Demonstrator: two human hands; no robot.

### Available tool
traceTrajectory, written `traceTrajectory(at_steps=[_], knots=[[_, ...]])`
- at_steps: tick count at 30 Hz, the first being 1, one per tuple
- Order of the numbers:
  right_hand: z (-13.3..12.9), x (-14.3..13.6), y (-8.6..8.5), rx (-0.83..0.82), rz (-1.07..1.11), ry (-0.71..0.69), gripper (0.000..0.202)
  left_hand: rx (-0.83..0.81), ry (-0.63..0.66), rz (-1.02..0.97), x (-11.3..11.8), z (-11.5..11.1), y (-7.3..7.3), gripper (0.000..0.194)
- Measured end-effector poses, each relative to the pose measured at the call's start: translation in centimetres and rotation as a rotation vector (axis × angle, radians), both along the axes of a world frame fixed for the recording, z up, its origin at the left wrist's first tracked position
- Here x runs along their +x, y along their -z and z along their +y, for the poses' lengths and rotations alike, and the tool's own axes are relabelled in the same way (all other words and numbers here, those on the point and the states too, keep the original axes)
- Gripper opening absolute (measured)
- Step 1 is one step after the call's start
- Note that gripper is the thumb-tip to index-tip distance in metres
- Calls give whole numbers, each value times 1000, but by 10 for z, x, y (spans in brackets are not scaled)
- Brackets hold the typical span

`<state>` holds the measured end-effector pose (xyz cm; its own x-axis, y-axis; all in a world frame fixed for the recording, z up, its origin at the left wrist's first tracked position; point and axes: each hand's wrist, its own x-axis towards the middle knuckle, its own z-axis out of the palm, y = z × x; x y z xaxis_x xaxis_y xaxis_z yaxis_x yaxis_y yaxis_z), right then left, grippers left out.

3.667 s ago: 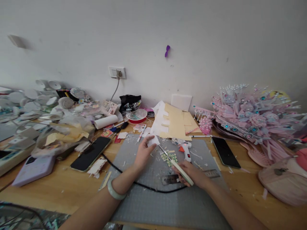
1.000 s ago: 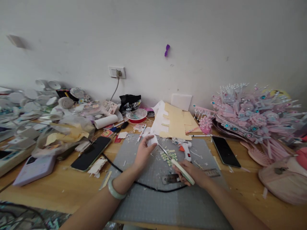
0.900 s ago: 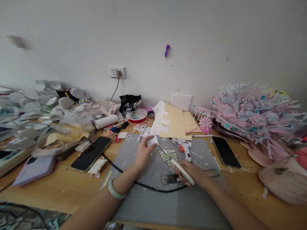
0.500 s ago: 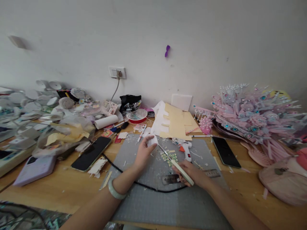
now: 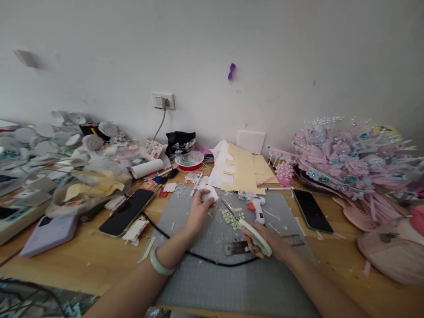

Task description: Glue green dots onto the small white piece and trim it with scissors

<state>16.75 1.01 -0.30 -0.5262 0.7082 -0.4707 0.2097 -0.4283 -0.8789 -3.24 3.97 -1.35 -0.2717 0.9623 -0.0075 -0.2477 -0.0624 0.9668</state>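
Note:
My left hand (image 5: 199, 210) pinches a small piece of white paper (image 5: 210, 193) above the far part of the grey cutting mat (image 5: 205, 282). My right hand (image 5: 265, 242) is wrapped round the pale handles of a pair of scissors (image 5: 255, 234). The scissor blades point up and left, their tips close to the paper's right edge; whether they touch it I cannot tell. Under the blades lie several small green-and-white patterned pieces (image 5: 232, 219). A metal ruler (image 5: 293, 240) lies on the mat, partly hidden beneath my right hand.
Behind the scissors rests a white glue gun (image 5: 258, 209). A black cable (image 5: 212, 262) crosses the mat. Phones lie at left (image 5: 126, 212) and right (image 5: 312, 210). Cream card sheets (image 5: 245, 170) lie at the back, pink beaded ornaments (image 5: 351, 154) at the right, and paper scraps are scattered about.
The scissors have drawn slightly back to the right and their handles have spread. The white paper has turned a little in my left hand, its rounded edge now showing more.

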Motion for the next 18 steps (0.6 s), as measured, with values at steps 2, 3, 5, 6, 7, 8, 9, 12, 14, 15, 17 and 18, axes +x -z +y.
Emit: traceTrajectory(at_steps=[2, 3, 5, 6, 7, 8, 9, 12, 14, 15, 17, 18], knots=[[0, -1, -2, 12, 0, 6, 40, 32, -14, 26, 0, 0, 1, 28], [1, -1, -2, 12, 0, 7, 40, 49, -20, 40, 0, 1, 1, 29], [2, -1, -2, 11, 2, 0, 40, 79, -28, 61, -1, 1, 1, 32], [2, 0, -1, 15, 1, -12, 40, 93, -29, 68, -1, 1, 2, 34], [3, 0, 1, 20, -1, -22, 40, 106, -26, 78, -1, 1, 2, 35], [3, 1, 2, 24, -3, -27, 40, 117, -22, 92, -2, 1, 2, 36], [4, 1, 4, 26, -6, -30, 39, 125, -17, 111, -2, 1, 2, 36], [4, 2, 5, 26, -6, -19, 38, 124, -18, 190, -3, 0, 2, 31], [4, 1, 4, 27, -2, -24, 38, 95, -24, 233, -3, -1, 0, 26], [3, 1, 2, 24, 0, -23, 38, 76, -26, 248, -3, -2, -1, 24], [3, 0, 0, 15, -4, -21, 39, 48, -22, 266, -3, -3, -4, 21], [3, 0, -1, 12, -10, -16, 39, 41, -15, 271, -3, -3, -5, 20]])
